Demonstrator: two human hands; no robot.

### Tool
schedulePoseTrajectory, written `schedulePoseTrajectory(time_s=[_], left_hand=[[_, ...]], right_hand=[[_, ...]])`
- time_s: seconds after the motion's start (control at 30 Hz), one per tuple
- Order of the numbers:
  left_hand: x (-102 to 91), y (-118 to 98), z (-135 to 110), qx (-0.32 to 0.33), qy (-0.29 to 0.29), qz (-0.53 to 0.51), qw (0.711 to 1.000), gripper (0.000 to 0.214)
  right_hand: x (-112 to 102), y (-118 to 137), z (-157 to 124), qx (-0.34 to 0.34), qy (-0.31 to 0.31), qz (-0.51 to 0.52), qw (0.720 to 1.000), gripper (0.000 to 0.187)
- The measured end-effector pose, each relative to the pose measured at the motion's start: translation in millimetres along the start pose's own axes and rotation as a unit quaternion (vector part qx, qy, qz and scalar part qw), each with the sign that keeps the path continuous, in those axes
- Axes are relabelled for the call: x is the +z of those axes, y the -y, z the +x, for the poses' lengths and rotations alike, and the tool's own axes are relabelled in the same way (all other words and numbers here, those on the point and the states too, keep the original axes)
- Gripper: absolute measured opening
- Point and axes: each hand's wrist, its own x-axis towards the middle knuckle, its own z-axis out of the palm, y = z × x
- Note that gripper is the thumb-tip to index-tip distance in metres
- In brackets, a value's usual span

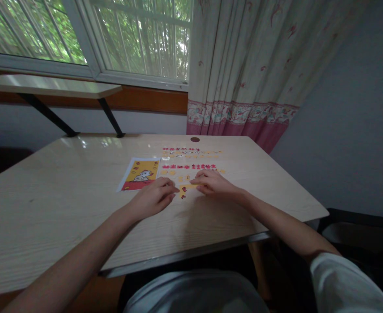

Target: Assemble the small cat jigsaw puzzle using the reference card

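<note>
At the bottom edge, nearest the viewer, is the wearer's pale shirt [194, 293], with the near edge of a light wood-grain worktop [64, 213] just beyond. Two bare forearms reach in from the lower corners, and the hands face each other near the middle. The fingers of the left hand [160, 193] are bent, with narrow gaps between them, the index fingertip at the left edge of a small cluster of yellow pieces with red marks [184, 189]. The fingers of the right hand [212, 182] are curled and close together, their tips at the cluster's right end. It is too small to tell whether either hand pinches a piece or only touches it. One more small red-marked piece [183, 197] lies on the near side of the cluster. To the left is a printed sheet [142, 167], a white cartoon animal on yellow above red; the left hand hides its lower right corner. Beyond the hands, loose yellow pieces [168, 172] are partly blocked by the right hand, then comes a row of red pieces [188, 167], and farther rows of mixed small pieces [184, 152]. Near the far edge is a dark round disc [195, 139]. Behind stand a raised shelf [48, 84] at left, a floral curtain [243, 65] and a barred window [139, 39] showing greenery.
</note>
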Motion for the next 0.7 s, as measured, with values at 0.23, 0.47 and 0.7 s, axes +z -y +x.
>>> schedulePoseTrajectory(time_s=[0.23,0.47,0.7], left_hand=[[3.7,-2.3,1.6,0.063,0.002,-0.002,0.998,0.031],[7.6,-2.3,1.1,0.072,0.024,0.004,0.997,0.036],[6.7,-4.4,1.2,0.070,0.030,0.005,0.997,0.039]], right_hand=[[-11.7,-31.7,-26.0,0.039,0.030,-0.014,0.999,0.028],[-0.3,-30.5,-35.7,0.031,-0.008,0.018,0.999,0.032],[3.3,-28.0,-37.4,0.035,-0.013,0.022,0.999,0.032]])
